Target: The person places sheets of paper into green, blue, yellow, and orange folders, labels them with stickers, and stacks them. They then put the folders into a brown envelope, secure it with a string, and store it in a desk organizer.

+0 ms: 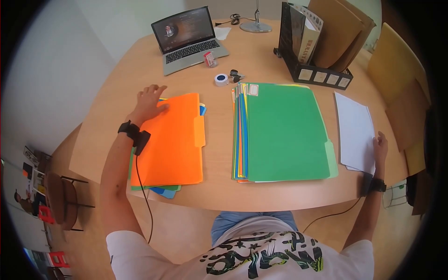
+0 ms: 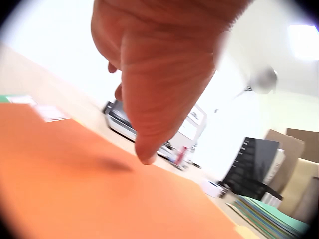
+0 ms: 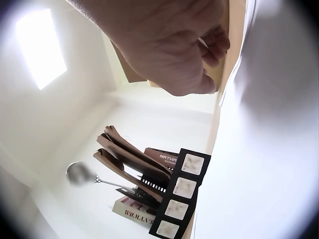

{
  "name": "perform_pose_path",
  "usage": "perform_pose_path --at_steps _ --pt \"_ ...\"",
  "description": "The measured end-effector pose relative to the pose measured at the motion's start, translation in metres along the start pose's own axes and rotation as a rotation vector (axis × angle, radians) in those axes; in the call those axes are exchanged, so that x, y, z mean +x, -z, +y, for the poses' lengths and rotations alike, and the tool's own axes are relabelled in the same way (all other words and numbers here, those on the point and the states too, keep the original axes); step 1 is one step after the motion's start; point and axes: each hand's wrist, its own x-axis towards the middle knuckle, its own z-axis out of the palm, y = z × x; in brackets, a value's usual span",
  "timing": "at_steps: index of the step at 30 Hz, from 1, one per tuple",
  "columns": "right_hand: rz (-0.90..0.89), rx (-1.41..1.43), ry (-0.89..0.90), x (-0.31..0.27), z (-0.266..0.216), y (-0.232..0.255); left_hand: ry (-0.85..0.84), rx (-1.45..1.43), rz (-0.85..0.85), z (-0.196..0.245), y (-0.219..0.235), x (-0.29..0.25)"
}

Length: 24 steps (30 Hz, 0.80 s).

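My left hand (image 1: 149, 103) is over the upper left of an orange tabbed folder (image 1: 175, 144), its fingers spread loosely. In the left wrist view the thumb points down close above the folder, casting a shadow on it. Green and blue folders stick out from under the orange one. At the right, my right hand (image 1: 381, 145) is at the outer edge of a stack of white paper (image 1: 354, 130). Its fingers are loosely bent in the right wrist view, with no sheet between them. Between the hands lies a pile of coloured folders topped by a green folder (image 1: 284, 133).
An open laptop (image 1: 191, 49) stands at the back left, with a small red-and-clear item (image 1: 210, 59) by it. A white tape roll (image 1: 221, 80) and black clips (image 1: 236, 75) lie behind the green pile. A black file organizer (image 1: 322, 77) and a lamp base (image 1: 255, 27) are farther back.
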Motion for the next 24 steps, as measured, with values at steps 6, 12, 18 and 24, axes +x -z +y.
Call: perform_pose_path --at_steps 6,12,18,24 --pt "-0.016 0.173 0.077 -0.026 -0.067 0.004 -0.035 -0.366 -0.325 0.15 0.039 -0.049" --pt "-0.194 0.261 0.185 -0.053 -0.136 0.021 -0.072 -0.128 -0.51 0.149 0.051 -0.072" --pt "-0.561 0.842 0.02 -0.067 -0.21 0.046 -0.179 -0.192 -0.401 0.165 0.085 -0.052" --pt "-0.855 1.017 -0.05 -0.065 -0.251 0.012 -0.555 -0.665 -0.025 0.244 0.064 0.053"
